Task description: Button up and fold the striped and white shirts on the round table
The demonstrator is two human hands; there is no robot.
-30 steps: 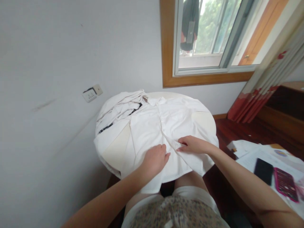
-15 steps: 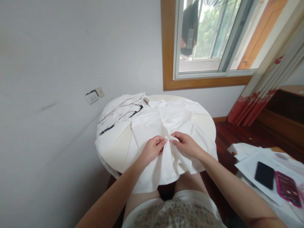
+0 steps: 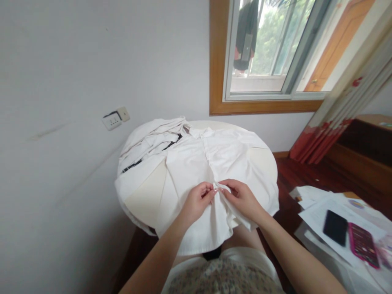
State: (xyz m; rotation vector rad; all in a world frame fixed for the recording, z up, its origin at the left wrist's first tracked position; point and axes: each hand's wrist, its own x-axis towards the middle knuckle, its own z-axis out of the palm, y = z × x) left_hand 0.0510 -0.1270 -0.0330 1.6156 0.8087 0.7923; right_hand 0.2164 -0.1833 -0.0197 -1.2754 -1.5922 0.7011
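A white shirt lies spread over a round cream table, its collar toward the wall and its hem hanging over the near edge toward my lap. My left hand pinches the shirt's front edge between thumb and fingers. Close against it, my right hand pinches the other front edge, and the fingertips of both hands almost meet along the front opening. Any button between the fingertips is too small to make out. The upper front edges lie together above my hands.
At the table's left lies a heap of white clothes with a dark trim. To the right, papers, a black phone and a pink-cased phone rest on a low surface. A wall socket and window are beyond.
Both hands have moved slightly down along the shirt front, toward my lap, still pinching the cloth. The fingertips have come closer together. The view has shifted a little.
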